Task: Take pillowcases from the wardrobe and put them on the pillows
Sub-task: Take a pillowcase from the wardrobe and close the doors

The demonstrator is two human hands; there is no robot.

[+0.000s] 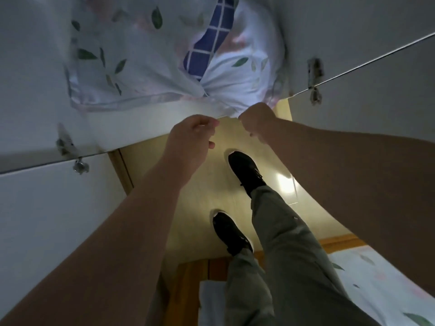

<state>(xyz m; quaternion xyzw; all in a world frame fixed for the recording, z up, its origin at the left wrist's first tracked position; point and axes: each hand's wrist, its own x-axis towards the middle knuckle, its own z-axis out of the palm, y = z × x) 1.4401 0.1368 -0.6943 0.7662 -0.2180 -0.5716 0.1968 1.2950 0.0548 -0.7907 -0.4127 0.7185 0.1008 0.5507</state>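
So the view is looking way down, past both bare arms to the floor (207, 191), with the wardrobe's white doors (42, 208) swung open on either side. The pillowcase (131, 74), white with green leaves and some faint pink, sits on the wardrobe shelf (131, 127) up top in the picture, bunched and twisted toward its front edge. A blue checked fabric (209, 43) shows through a gap in the middle of it. The right hand (256, 118) is closed in a fist on the pulled-out front bit of the pillowcase, right at the shelf edge. The left hand (190, 137) is just beside it, fingers (209, 124) curled in narrow with the tips near the same edge, but I can't tell if they've actually got any cloth pinched. Below the hands you see two black shoes (244, 172) and grey-green trousers (282, 243) on a shiny yellowish floor. Bottom right corner has a bed (381, 278) with a wooden frame and a sheet in the same leafy print, well apart from the shelf. Metal hinges (314, 74) show on the doors, kind of blurry
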